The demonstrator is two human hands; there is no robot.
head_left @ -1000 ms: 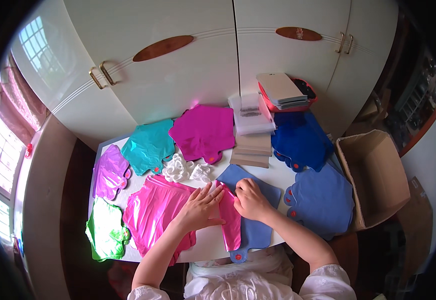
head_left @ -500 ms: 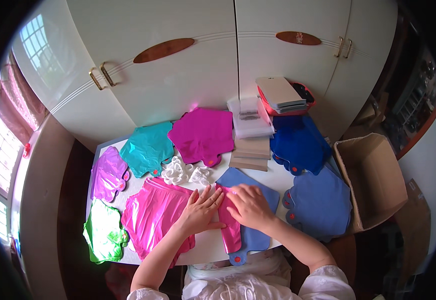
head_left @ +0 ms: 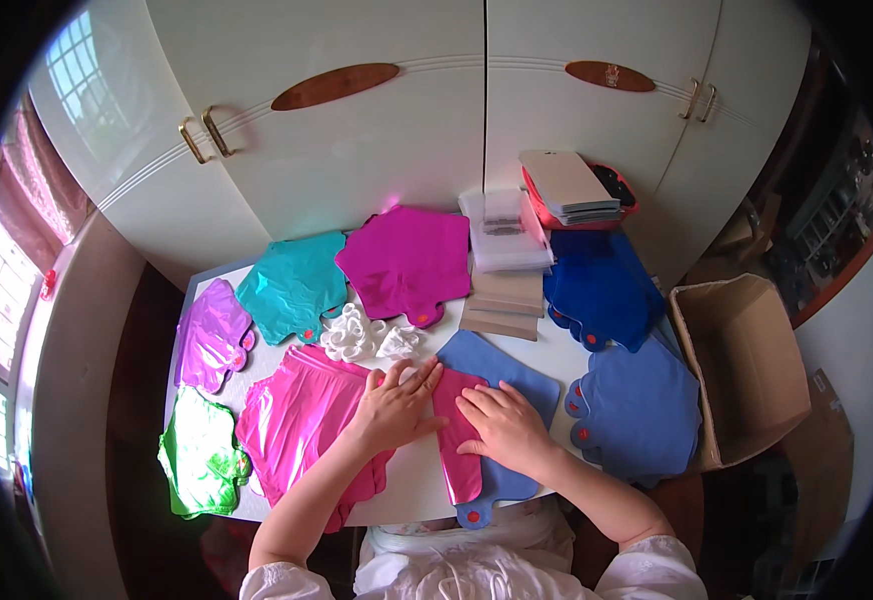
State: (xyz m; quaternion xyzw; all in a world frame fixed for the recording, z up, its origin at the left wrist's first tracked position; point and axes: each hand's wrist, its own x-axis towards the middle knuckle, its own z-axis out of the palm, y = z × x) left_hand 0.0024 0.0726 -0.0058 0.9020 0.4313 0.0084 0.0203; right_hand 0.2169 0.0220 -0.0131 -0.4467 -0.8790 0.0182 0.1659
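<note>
A folded strip of shiny pink foil, which looks like a flat foil balloon, lies over a dull blue foil balloon at the table's front. My left hand rests palm down at the strip's left edge, fingers stretched toward its top. Flat across the right side of the strip lies my right hand, its fingers extended and pressing the foil. Left of my left hand is a stack of larger pink foil balloons, partly under my forearm. White ribbon coils sit just beyond my left hand.
Around the table lie stacks of green, purple, teal, magenta, dark blue and grey-blue foil balloons. Brown card pieces, a clear plastic packet and a red basket stand behind. A cardboard box is right.
My right hand has slid slightly down and flattened, its fingers uncurling onto the pink strip. My left hand stays almost in place. The whole view has shifted a little.
</note>
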